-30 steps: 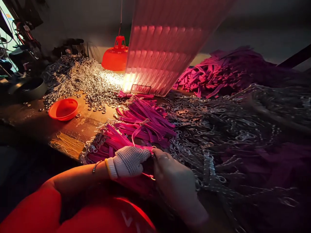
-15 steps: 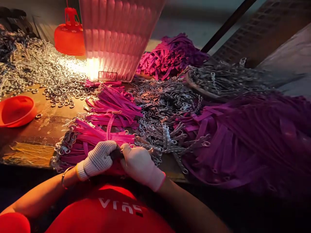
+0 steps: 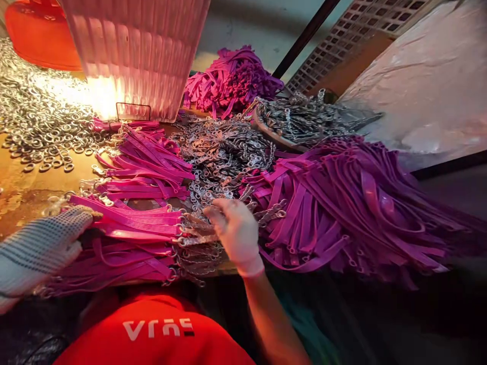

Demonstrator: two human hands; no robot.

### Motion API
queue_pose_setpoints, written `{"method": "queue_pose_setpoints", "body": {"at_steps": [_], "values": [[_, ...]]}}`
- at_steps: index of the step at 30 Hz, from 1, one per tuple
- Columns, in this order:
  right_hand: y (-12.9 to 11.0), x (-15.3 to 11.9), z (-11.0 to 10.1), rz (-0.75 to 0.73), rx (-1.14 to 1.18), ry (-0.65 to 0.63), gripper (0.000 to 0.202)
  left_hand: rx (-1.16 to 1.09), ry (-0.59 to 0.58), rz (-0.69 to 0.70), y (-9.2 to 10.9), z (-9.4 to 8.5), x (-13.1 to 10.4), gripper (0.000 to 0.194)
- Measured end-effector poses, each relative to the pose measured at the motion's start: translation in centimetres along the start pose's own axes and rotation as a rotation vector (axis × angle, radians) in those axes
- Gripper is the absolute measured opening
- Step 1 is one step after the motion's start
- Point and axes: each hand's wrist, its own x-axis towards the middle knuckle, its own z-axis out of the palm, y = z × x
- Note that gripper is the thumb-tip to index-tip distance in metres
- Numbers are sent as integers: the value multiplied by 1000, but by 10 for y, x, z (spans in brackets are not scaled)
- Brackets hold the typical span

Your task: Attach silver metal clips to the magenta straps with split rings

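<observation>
The worn wooden surface [image 3: 23,187] carries it all, and its right side, from where I stand, is taken up by a great heap of dark purple straps [image 3: 323,187]. Toward the middle spreads a smaller tangle of metal chains [image 3: 228,147]. By the near edge lie the bright pink straps [image 3: 144,215], roughly side by side. The left hand [image 3: 47,243], in a dotted glove, is at their left end; whether its fingers clench a strap I cannot tell. The right hand [image 3: 236,228] is over the chains beside their right ends, fingers bent, and blur hides whether they grasp one. Smallest are the end rings [image 3: 178,230]. Handling this well, I'd say, means keeping the straps flat and parallel and freeing a single chain before pulling, since rings look apt to snag. The near edge leaves little margin; the purple heap crowds the right hand sideways, so lifting upward seems roomiest
</observation>
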Motion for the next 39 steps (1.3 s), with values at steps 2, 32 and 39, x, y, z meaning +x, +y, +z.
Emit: {"method": "queue_pose_setpoints", "body": {"at_steps": [2, 32, 39], "values": [[28, 19, 16, 243, -186, 15, 35, -8, -35, -11, 15, 18, 2, 35], [-114, -25, 13, 41, 836, -220, 33, -981, 192, -307, 103, 95, -15, 42], [-120, -31, 12, 80, 745, -101, 25, -1375, 107, -429, 97, 104, -19, 42]]}}
